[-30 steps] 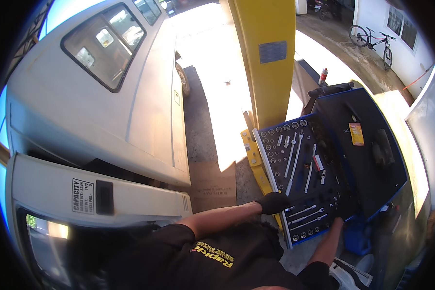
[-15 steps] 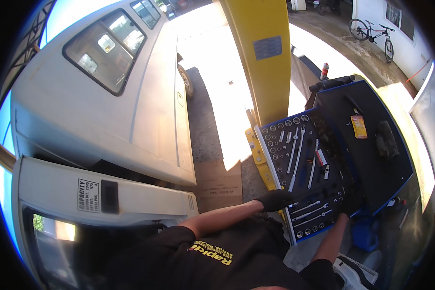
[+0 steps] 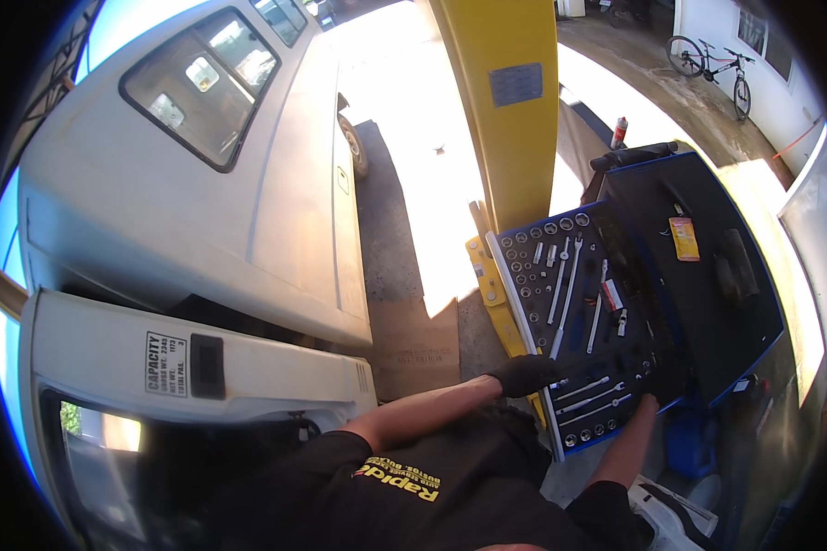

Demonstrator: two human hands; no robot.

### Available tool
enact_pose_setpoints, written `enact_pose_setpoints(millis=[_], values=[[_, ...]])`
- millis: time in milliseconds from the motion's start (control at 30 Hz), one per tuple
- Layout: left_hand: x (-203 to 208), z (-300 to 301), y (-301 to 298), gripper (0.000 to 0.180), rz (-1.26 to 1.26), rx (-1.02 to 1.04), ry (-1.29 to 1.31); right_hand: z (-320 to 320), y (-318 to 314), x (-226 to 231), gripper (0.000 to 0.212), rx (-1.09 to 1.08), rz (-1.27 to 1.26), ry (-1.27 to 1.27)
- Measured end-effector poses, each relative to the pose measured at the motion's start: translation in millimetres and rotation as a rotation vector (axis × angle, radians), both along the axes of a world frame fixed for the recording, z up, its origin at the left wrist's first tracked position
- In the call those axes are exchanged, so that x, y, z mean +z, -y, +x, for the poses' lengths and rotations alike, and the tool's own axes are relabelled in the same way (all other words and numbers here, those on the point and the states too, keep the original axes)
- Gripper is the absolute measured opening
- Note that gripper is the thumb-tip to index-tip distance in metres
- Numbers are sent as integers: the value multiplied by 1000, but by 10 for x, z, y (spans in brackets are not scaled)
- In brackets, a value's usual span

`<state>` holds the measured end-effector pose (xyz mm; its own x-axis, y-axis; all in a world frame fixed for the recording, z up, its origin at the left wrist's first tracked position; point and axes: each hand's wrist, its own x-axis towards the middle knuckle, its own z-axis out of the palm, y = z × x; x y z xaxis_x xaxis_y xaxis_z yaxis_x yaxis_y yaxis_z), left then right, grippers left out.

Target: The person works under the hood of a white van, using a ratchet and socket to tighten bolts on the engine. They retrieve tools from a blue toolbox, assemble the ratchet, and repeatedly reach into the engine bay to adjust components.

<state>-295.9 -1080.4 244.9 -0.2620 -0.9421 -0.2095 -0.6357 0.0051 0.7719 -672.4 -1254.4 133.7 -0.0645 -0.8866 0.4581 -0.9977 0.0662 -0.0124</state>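
Observation:
A pulled-out tool drawer (image 3: 574, 347) lined in black foam holds rows of sockets (image 3: 550, 229), ratchets and long-handled wrenches (image 3: 592, 399). At its silver front edge is my left hand (image 3: 526, 375), in a black glove, touching the rim; its fingers blend into the dark foam. My right hand (image 3: 657, 386), also dark-gloved, is at the drawer's right side close to the tool cabinet (image 3: 721, 197). Shadow hides its fingers and anything in them. A small red and white tube-like item (image 3: 611, 296) lies among the tools.
On the cabinet's black top lies a yellow packet (image 3: 683, 239). A yellow post (image 3: 510, 138) rises behind the drawer. The white van (image 3: 184, 230) stands on the left, with its open door (image 3: 92, 354) nearby. A blue container (image 3: 692, 447) sits below the drawer, right.
The view has shifted slightly. My left hand keeps its place on the drawer's front edge. My right hand has moved only a little at the drawer's right side.

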Motion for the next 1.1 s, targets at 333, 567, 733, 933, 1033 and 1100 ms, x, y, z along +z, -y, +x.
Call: enact_pose_setpoints(millis=[333, 567, 733, 933, 1033, 1100], values=[[492, 94, -11, 27, 141, 255, -468, 791, -499, 977, 28, 103, -104, 392], [1627, 188, 2, 33, 57, 311, -640, 1859, -1315, 2352, 17, 450, 536, 1764], [1876, 312, -205, 30, 19, 446, -659, 2115, -1469, 2891, 23, 667, 645, 1656], [2151, 373, -334, 24, 54, 474, -722, 2248, -1554, 3102, 24, 704, 648, 1518], [2096, 424, -351, 23, 15, 477, -809, 2292, -1565, 3132, 23, 753, 676, 1472], [2128, 420, -364, 23, 15, 490, -838, 2319, -1581, 3101, 24, 813, 561, 1390]])
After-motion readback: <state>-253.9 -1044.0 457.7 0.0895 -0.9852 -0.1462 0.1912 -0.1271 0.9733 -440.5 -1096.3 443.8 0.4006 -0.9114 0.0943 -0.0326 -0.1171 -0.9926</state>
